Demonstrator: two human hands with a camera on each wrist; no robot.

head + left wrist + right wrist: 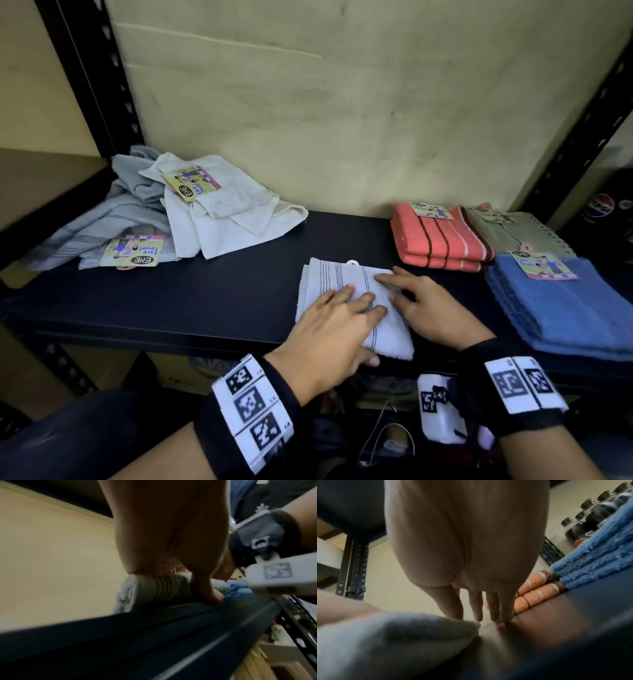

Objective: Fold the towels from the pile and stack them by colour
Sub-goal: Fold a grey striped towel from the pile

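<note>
A folded white towel (337, 286) with thin dark stripes lies near the front of the dark shelf (205, 301). My left hand (346, 308) rests flat on it with straight fingers, the thumb at its front edge. My right hand (407, 291) lies flat against its right side, fingertips (493, 609) straight and touching towel and shelf. The left wrist view shows the towel's rolled edge (154, 588) under my palm (171, 534). At the back left sits the loose pile (171, 212) of grey and white towels. On the right are folded stacks: coral (442, 240), olive (513, 229) and blue (565, 308).
Black slotted uprights (102, 85) frame the shelf and a pale wall closes its back. Dark soda bottles (590, 513) stand beyond the blue stack (599, 554). Bare shelf lies between the pile and the folded towel. Paper labels (132, 255) hang on several towels.
</note>
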